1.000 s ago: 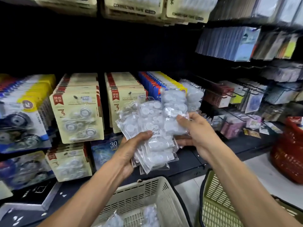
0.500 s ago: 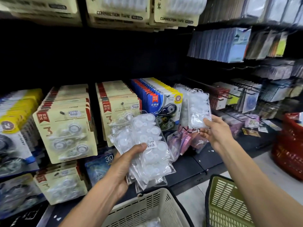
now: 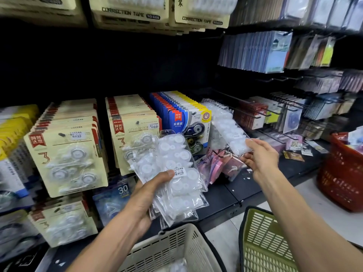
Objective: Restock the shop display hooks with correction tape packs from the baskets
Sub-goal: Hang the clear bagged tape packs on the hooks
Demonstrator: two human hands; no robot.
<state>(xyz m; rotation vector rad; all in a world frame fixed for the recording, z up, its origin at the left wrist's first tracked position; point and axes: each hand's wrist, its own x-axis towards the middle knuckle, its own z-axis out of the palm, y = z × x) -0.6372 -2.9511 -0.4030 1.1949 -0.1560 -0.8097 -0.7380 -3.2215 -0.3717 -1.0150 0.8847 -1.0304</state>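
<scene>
Display wall: a dark shop rack with rows of hooks (image 3: 290, 107) carrying stationery; a black base ledge (image 3: 231, 195) runs under the lowest row, pale floor to the right.
Top row: cream cards (image 3: 129, 12) printed "CORRECTION TAPE" hang at the far upper edge.
Middle row, left to right: yellow-topped packs, two rows of cream cards marked "3" (image 3: 66, 160), then blue-and-yellow cards (image 3: 182, 116).
Clear packs on hook: a row of clear correction tape packs (image 3: 218, 112) hangs just right of the blue cards.
Right side: red-topped packs and mixed cards fill the far hooks; loose small items lie on the ledge beside a red basket (image 3: 341, 177).
Near baskets: a beige basket (image 3: 172, 250) sits below the left hand with clear packs inside; a green basket (image 3: 263, 240) stands just right of it.
Left hand (image 3: 143, 201): palm up, thumb pressed across a fanned bundle of clear packs (image 3: 176, 181), gripping it above the beige basket.
Right hand (image 3: 261, 160): reaches to the clear row, fingers and thumb pinching the lower end of a single clear pack (image 3: 233, 136), which tilts up and left toward the hanging packs.
</scene>
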